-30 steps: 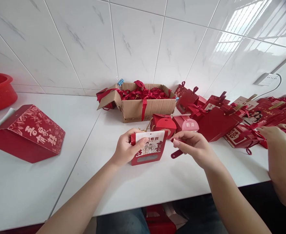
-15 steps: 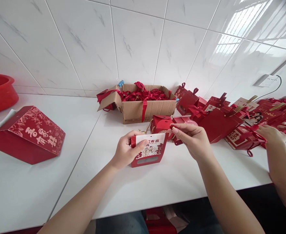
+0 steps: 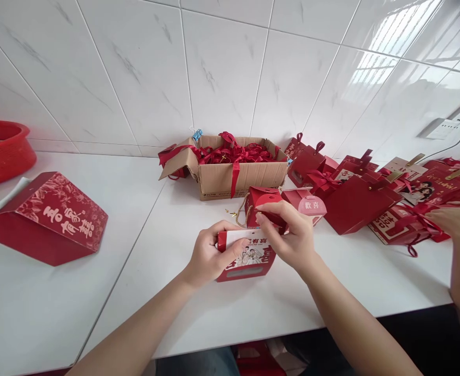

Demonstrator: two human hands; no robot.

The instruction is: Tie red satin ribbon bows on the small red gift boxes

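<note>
A small red gift box (image 3: 267, 263) with a white printed front, a cartoon couple and a clear window stands on the table in front of me. My left hand (image 3: 216, 253) is closed round its left side, thumb on the white front. At the box's top edge, my right hand (image 3: 286, 230) is closed in a pinch on a small gold-coloured fastener, now mostly hidden by the fingertips. Several loose gold fasteners (image 3: 232, 212) lie just behind the box, by a twisted gold cord (image 3: 240, 213). Close behind my right hand are a red box (image 3: 259, 196) and a pink-topped box (image 3: 310, 205).
Red ribbons fill an open cardboard carton (image 3: 214, 180) against the tiled wall. A large red box (image 3: 53, 219) and a red plastic basin (image 3: 6, 156) are at left. Finished-looking red gift bags (image 3: 358, 203) crowd the right, where another person's hand (image 3: 455, 219) works.
My right hand has moved left and down, bringing its pinched fingers from beside the gift box to its top edge. My left hand keeps its hold on the box.
</note>
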